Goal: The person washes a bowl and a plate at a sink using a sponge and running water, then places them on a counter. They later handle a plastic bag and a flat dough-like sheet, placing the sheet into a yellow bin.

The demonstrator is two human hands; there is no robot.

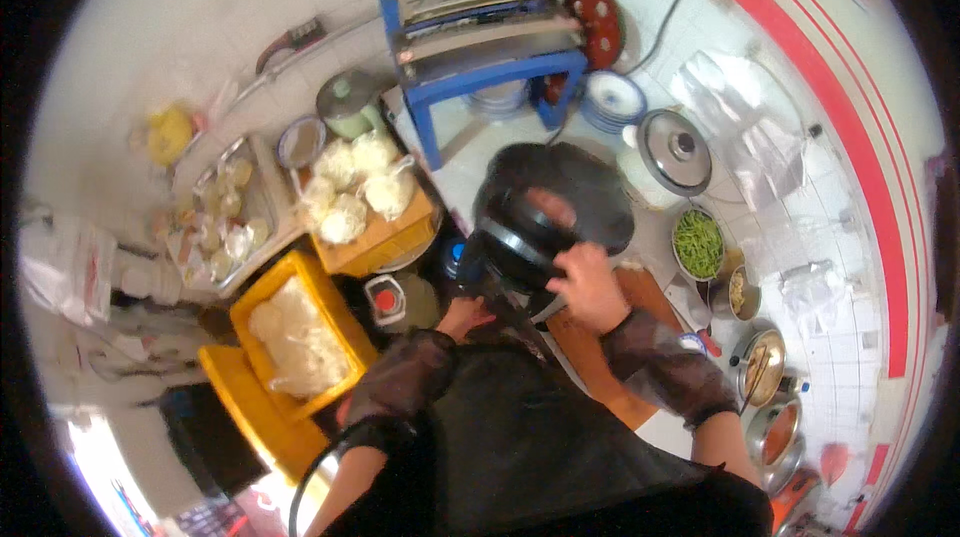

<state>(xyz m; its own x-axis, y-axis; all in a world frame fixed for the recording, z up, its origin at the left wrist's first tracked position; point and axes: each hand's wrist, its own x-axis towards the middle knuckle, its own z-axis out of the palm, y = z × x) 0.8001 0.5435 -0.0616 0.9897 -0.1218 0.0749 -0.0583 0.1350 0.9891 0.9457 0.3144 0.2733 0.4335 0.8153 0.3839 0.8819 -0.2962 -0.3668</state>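
Note:
A black rounded vessel with a shiny band stands in front of me, blurred, and a larger dark rounded form lies behind it. My right hand has its fingers curled at the vessel's near right edge. On or inside the vessel shows a reddish-brown patch that I cannot make out. Lower and to the left, my left hand reaches to a dark edge; its grip is hard to tell. Both forearms wear dark sheer sleeves, and a dark apron covers my front. Beneath my right forearm is a brown board.
Bagged pale food sits on a yellow crate at left, above an open yellow bin. A blue stand rises behind. Along the right are a lidded pot, a bowl of green vegetables and several metal pots.

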